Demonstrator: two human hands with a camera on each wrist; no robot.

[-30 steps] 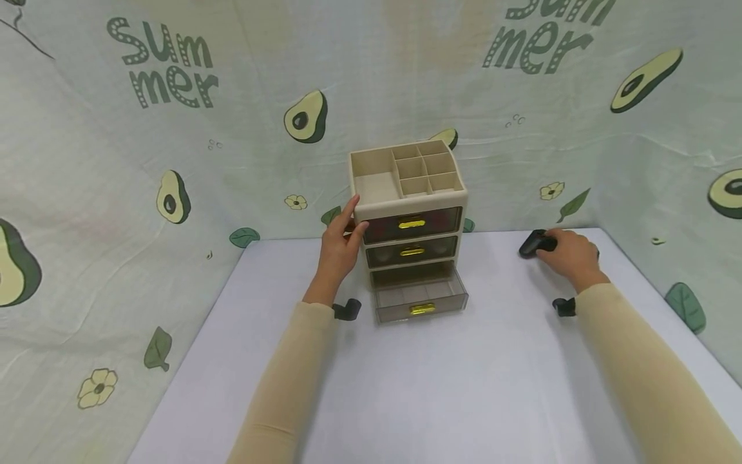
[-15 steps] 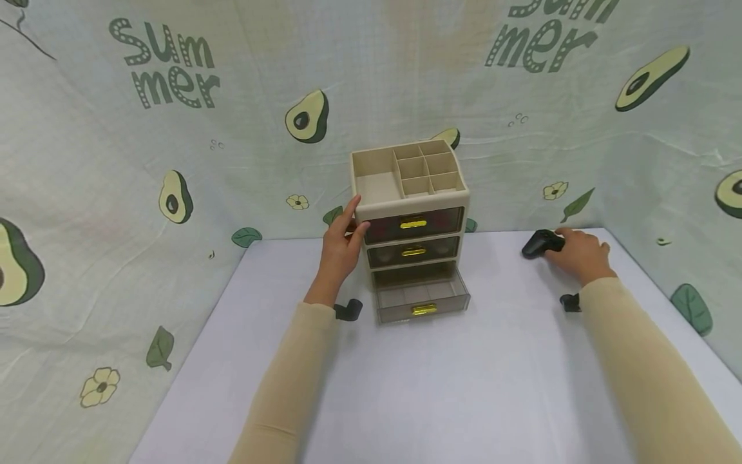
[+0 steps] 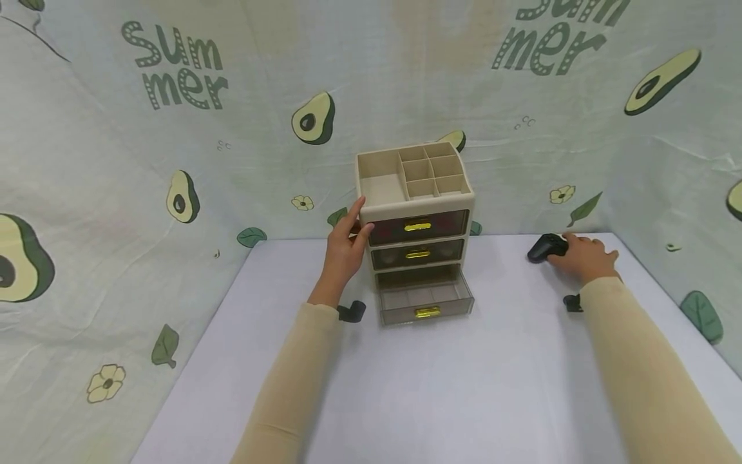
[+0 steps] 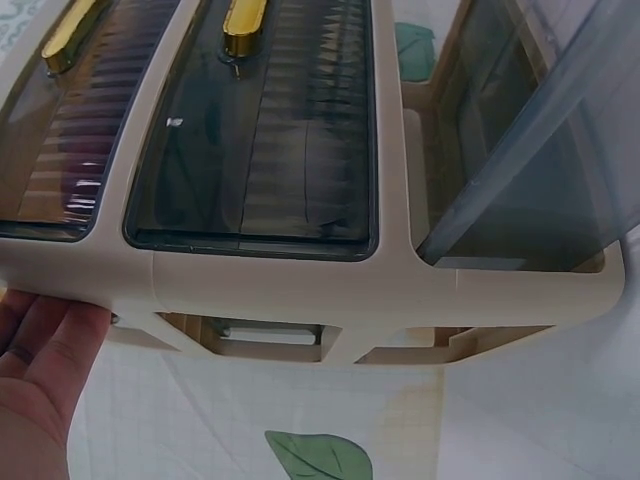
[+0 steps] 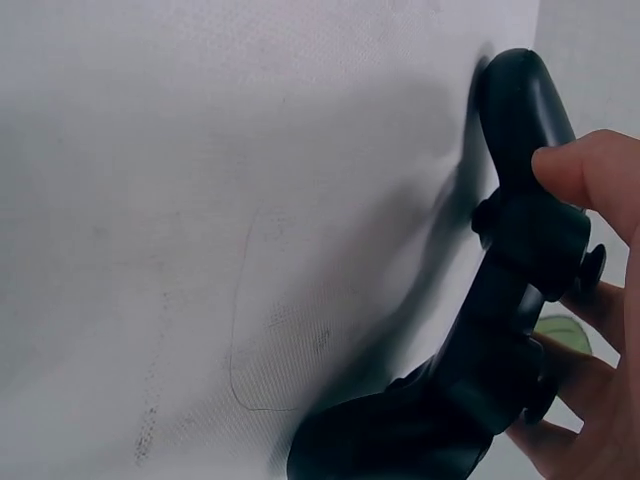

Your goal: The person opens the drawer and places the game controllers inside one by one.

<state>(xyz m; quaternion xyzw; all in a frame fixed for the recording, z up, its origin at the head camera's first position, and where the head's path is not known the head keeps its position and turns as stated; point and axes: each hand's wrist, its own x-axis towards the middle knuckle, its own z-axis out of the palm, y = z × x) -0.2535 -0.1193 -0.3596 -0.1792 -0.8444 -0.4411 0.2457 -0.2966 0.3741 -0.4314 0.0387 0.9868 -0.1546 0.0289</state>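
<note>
A cream desktop drawer organizer [image 3: 417, 207] stands at the back middle of the table. Its bottom drawer [image 3: 428, 314], clear grey with a gold handle, is pulled out with nothing visible inside; the upper two drawers are in. My left hand [image 3: 343, 254] touches the organizer's left side near the upper front corner, fingers fairly straight; in the left wrist view, fingers [image 4: 68, 345] rest against its side frame. At the right back, my right hand [image 3: 584, 259] grips a black game controller [image 3: 546, 247]. The right wrist view has the thumb [image 5: 570, 172] on one controller handle and fingers behind.
The organizer's top has open compartments [image 3: 379, 191]. A white table surface [image 3: 464, 386] spreads in front. Behind and beside it hangs a pale cloth [image 3: 243, 174] printed with avocados and leaves. A black wrist camera mount [image 3: 352, 312] sits close to the drawer's left side.
My right hand and the controller have shifted slightly to the right, with more of the controller showing. The left hand stays on the organizer. The head view has turned a little left.
</note>
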